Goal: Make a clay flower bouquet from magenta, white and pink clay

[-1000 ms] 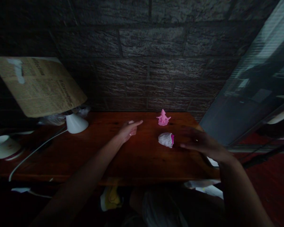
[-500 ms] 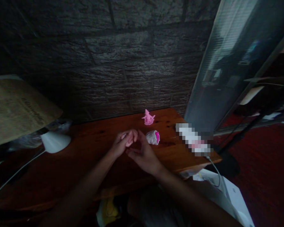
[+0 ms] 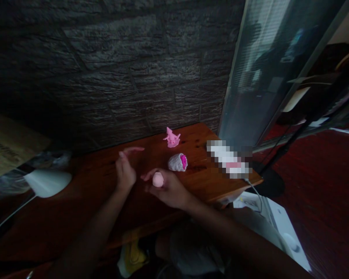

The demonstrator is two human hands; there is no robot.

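Observation:
My right hand (image 3: 171, 190) is closed around a pale pink rounded lump (image 3: 158, 179), which looks like modelling clay; its top shows between thumb and fingers. To the left, my left hand (image 3: 125, 168) is open, fingers apart and holding nothing. Just beyond my right hand, a whitish, rough-skinned hollow piece (image 3: 176, 162) lies on its side on the wooden table (image 3: 203, 182), bright pink at its end facing right. Behind it stands a small pink figure (image 3: 172, 138) with a pointed top and arm-like parts spread out.
A lamp with a white base (image 3: 50, 183) and paper shade (image 3: 11, 143) stands at the left. A blurred-out white device (image 3: 228, 159) with a cable lies near the table's right edge. Behind rises a dark brick wall (image 3: 119, 69); a white box (image 3: 287, 228) is below right.
My hands came together around the pink lump, then parted, leaving it in my right hand. My left hand moved left and opened. The view turned right.

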